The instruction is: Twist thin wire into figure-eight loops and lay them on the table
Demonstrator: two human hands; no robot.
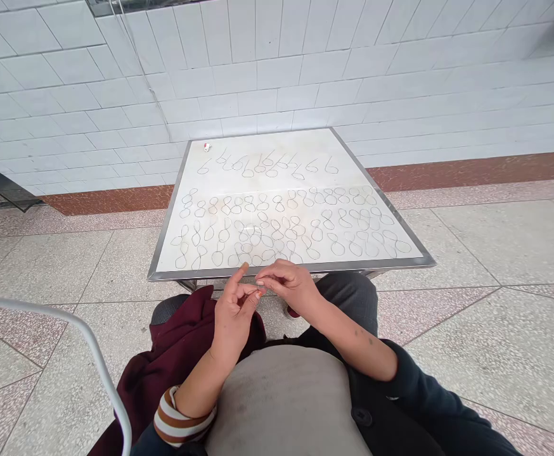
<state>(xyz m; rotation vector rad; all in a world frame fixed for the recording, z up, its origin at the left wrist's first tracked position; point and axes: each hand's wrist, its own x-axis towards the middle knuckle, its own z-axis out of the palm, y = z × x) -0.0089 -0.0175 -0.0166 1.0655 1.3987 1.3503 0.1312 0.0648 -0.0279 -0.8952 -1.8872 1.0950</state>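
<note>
In the head view, my left hand (234,310) and my right hand (291,285) meet just in front of the table's near edge. Both are closed in a pinch at the fingertips, around a small, thin wire-like piece (259,288) that is mostly hidden by the fingers. The left index finger points up, off the piece. Beyond the hands is a white table (262,183) with a metal rim. Several thin dark wire loops lie on it, many twisted like a figure eight (345,218); in the far row are single loops with a straight tail (331,166).
A small white and red object (207,147) sits at the table's far left corner. White tiled wall (277,76) rises behind the table. A curved pale metal bar (91,348) stands at the left, and dark red cloth (163,373) lies over my left leg.
</note>
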